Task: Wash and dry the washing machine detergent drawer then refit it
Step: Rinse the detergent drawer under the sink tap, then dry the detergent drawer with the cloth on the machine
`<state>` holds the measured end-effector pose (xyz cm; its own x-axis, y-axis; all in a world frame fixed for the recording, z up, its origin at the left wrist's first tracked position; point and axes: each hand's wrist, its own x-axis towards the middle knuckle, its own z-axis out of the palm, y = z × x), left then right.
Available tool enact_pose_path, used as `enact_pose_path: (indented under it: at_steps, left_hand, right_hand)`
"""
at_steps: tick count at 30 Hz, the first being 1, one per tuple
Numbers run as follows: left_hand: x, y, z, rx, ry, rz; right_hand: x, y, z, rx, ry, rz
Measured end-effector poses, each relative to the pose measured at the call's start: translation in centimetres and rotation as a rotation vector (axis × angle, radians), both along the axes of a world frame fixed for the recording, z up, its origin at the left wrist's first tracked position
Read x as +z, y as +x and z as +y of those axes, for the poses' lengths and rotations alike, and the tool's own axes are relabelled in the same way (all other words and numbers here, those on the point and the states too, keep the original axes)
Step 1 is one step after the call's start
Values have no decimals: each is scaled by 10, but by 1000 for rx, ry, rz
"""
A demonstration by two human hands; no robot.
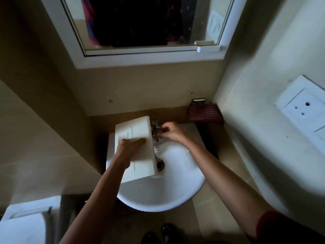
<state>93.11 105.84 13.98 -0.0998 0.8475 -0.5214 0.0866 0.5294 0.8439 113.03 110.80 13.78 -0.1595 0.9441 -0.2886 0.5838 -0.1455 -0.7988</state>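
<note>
L hand (129,152) holds drawer (135,148) over sink (175,191); R hand (173,132) on tap (155,128).

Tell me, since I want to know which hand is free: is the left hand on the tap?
No, the left hand presses on the white drawer over the sink, while the right hand is at the tap.

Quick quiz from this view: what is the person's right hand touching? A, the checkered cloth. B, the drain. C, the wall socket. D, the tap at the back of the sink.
D: the right hand is at the metal tap, fingers closed around its handle, while the left hand holds the white drawer over the sink.
</note>
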Motion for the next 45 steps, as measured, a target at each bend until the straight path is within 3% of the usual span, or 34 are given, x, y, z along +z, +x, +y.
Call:
enact_pose_path:
  at_steps: [3, 5, 11, 28, 36, 41, 45]
  left_hand:
    - [5, 8, -3, -3, -13, -37]
    - [4, 11, -4, -9, -19, -70]
    - [-4, 13, -7, 5, -45, -97]
    - [0, 19, -20, 96, -20, -15]
    - [2, 10, -39, 161, 13, -38]
    - [2, -7, -57, 231, 22, -63]
    - [17, -27, -86, 318, 36, -74]
  right_hand:
    - [-2, 41, 20, -134, 365, -456]
    - [-7, 67, 32, -147, 470, -690]
    - [-39, 108, 52, -116, 380, -880]
    - [-11, 133, 53, -42, 256, -747]
    - [25, 99, 41, -470, 723, -705]
    - [41, 47, 14, -465, 1023, -434]
    - [53, -9, -11, -415, 929, 78]
